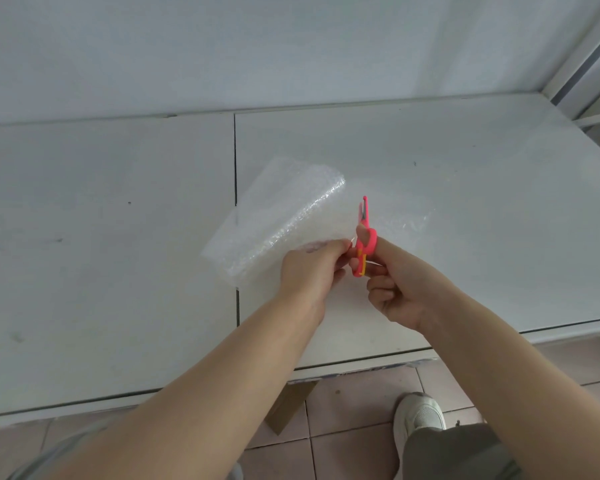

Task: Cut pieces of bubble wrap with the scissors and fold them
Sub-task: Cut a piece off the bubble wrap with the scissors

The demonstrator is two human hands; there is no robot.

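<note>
A clear sheet of bubble wrap (281, 216) is lifted off the white table (101, 271), curling up on its left side. My left hand (309, 268) pinches its near edge. My right hand (392, 282) grips small pink scissors (363, 237) with an orange part in the handle; thumb and fingers sit in the loops. The blades point away from me and stand in the wrap, just right of my left fingers. A flatter part of the wrap (402, 220) lies on the table right of the scissors.
The table is made of two white panels with a dark seam (235, 161) between them, and a white wall stands behind. A metal frame (582, 64) rises at the far right. Below the table edge are pink floor tiles, a cardboard piece (288, 407) and my white shoe (418, 417).
</note>
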